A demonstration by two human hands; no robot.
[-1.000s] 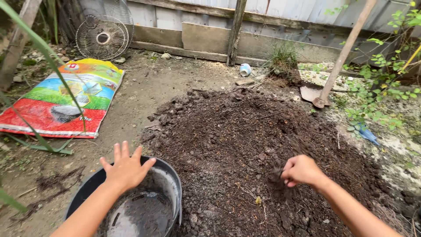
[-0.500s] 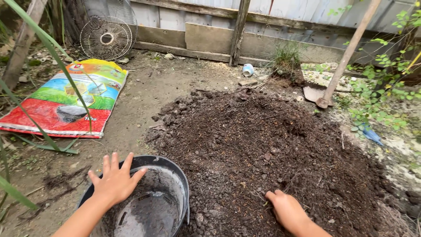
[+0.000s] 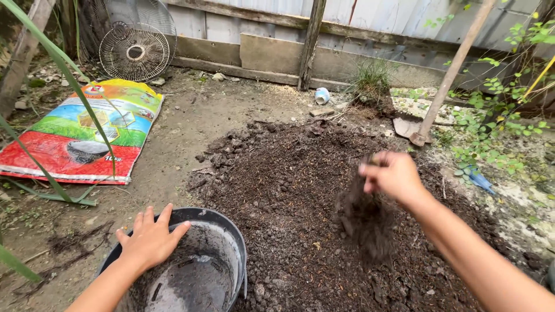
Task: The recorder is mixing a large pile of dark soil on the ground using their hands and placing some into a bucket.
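Right now I see one big mound of dark soil (image 3: 324, 190) spread over most of the ground ahead of me, and it is the largest thing in view. Next comes one printed sack (image 3: 75, 133) lying flat at the far left, then one black bucket (image 3: 231, 242) at the mound's near left edge, holding only a thin smear of wet dirt on its floor. One fan grille (image 3: 136, 51) leans by the fence, and one shovel (image 3: 425, 127) stands at the mound's far side. My left hand (image 3: 151, 238) lies flat and spread on the bucket's rim, fingers open, gripping nothing. My right hand (image 3: 393, 173) is half a second up from the soil surface, where it was pressed in; now it hangs above the mound, loosely curled, with loose soil (image 3: 364, 219) streaming down from it.
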